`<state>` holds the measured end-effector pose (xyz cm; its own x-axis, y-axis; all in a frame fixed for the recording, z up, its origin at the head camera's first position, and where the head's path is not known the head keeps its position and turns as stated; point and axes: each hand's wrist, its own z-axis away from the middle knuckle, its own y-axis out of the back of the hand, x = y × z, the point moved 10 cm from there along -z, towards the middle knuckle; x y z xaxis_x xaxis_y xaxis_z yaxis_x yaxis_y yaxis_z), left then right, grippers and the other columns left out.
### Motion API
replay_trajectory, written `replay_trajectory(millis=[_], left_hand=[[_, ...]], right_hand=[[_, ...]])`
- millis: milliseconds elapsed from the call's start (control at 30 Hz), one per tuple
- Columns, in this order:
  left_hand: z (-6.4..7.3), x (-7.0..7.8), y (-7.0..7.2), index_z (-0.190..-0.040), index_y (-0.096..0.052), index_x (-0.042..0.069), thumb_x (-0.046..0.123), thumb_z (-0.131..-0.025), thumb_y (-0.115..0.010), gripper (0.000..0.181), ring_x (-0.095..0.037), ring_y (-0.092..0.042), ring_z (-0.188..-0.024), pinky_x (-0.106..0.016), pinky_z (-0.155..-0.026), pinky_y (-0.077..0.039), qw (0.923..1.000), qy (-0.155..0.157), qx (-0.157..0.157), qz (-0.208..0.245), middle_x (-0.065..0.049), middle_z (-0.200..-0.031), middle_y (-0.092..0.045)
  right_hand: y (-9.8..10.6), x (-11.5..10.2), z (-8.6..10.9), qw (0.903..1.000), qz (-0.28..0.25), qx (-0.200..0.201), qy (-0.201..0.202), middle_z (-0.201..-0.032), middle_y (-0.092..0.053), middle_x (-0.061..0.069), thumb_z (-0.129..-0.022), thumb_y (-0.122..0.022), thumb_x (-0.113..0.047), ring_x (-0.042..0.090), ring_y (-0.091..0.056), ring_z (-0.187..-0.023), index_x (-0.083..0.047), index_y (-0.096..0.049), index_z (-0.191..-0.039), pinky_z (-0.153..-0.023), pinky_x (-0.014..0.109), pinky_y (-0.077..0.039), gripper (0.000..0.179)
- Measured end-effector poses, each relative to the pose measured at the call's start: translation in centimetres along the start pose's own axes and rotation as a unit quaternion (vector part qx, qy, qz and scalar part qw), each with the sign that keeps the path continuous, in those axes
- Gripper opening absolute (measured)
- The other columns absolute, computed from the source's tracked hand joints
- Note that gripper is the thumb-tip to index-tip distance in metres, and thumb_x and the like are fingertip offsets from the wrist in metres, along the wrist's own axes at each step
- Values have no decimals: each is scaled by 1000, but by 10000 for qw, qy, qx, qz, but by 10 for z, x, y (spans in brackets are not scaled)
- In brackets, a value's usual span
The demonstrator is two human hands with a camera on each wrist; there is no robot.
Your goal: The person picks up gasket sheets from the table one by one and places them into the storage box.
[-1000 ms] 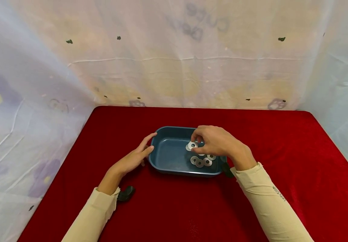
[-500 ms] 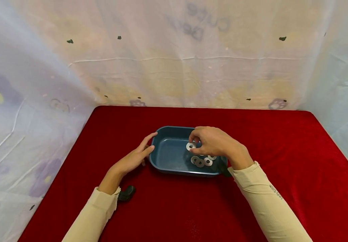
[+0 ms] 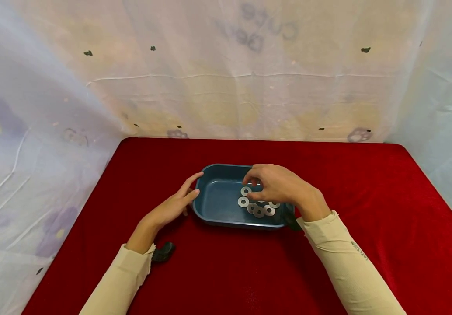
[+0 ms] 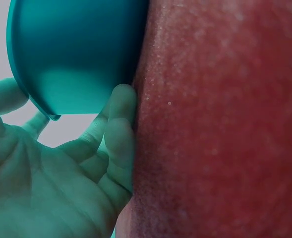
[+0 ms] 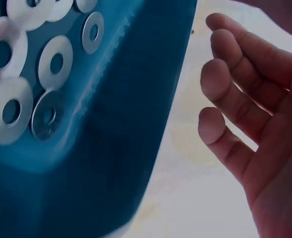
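Note:
A blue rectangular tray [image 3: 226, 222] holds several flat metal washers in its right half. In the head view, my right hand [image 3: 279, 183] is over the tray's right part, with thumb and fingers spread apart in a loose curve. One washer [image 3: 245, 191] lies between its fingertips in this view, and another washer [image 3: 243, 201] is just nearer to me. The right wrist view shows the fingers [image 5: 216, 79] apart and gripping nothing, beside more washers [image 5: 55, 63]. My left hand [image 3: 172, 204] rests its fingers along the tray's left end; the left wrist view has them against the outer wall [image 4: 76, 64].
The tray stands on a table with a red cloth [image 3: 218, 275]. A pale patterned curtain [image 3: 226, 78] rises behind the table and at both sides. A dark strap piece [image 3: 164, 252] shows at the left wrist, another [image 3: 291, 218] at the right.
The washer near my right fingertips now lies in the tray, and a second one shows separately nearer to me. My right hand has shifted slightly left. The left hand has stayed put.

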<state>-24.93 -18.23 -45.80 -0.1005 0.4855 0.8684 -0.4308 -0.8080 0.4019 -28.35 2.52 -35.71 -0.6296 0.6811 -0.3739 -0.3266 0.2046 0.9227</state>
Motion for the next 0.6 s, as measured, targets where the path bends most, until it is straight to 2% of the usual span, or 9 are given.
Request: replay_trajectory(millis=[233, 400, 600], left_hand=[[0, 3, 0, -154, -7, 52, 44, -108, -34, 53, -28, -45, -82, -36, -71, -42, 10000, -74, -37, 10, -12, -97, -43], [1, 4, -1, -154, -7, 50, 42, -109, -34, 54, -28, -45, -80, -36, -71, -41, 10000, -86, -41, -16, -11, -91, -44], [1, 5, -1, -154, -8, 50, 42, -109, -34, 53, -28, -45, -80, -36, -71, -41, 10000, -57, -36, 28, -11, -93, -43]], right_hand=[[12, 5, 18, 9994, 31, 347, -18, -98, -64, -5, -89, -75, -31, 13, -60, -84, -20, -74, -111, -75, 29, -52, 25], [16, 17, 37, 9975, -214, 661, -140, -93, -64, -7, -87, -77, -31, 13, -59, -83, -20, -74, -107, -73, 28, -50, 23], [20, 39, 66, 9896, -673, 1213, -393, -85, -60, -8, -85, -80, -25, 10, -54, -79, -19, -73, -104, -70, 27, -49, 21]])
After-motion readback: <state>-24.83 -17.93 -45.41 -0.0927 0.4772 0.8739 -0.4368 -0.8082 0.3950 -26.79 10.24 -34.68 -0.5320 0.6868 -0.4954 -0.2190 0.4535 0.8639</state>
